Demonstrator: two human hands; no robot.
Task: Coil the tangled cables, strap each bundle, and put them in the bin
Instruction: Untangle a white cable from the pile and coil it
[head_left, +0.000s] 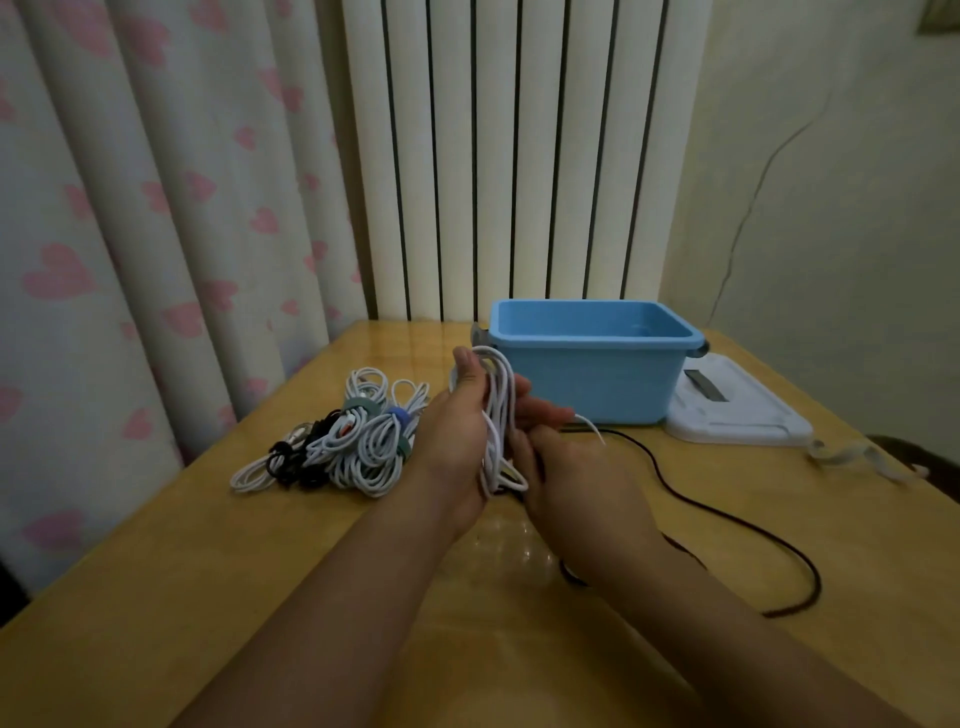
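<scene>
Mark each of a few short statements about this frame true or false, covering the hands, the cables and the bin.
1. The left hand has loops of a white cable wound over it. True.
2. The blue bin already holds strapped bundles. False: no cable shows inside it; the strapped bundles lie on the table.
3. A dark cable lies loose on the table. True.
4. The white lid is on the bin. False: it lies beside the bin.
5. The right hand rests flat on the table. False: it is raised at the coil.
</scene>
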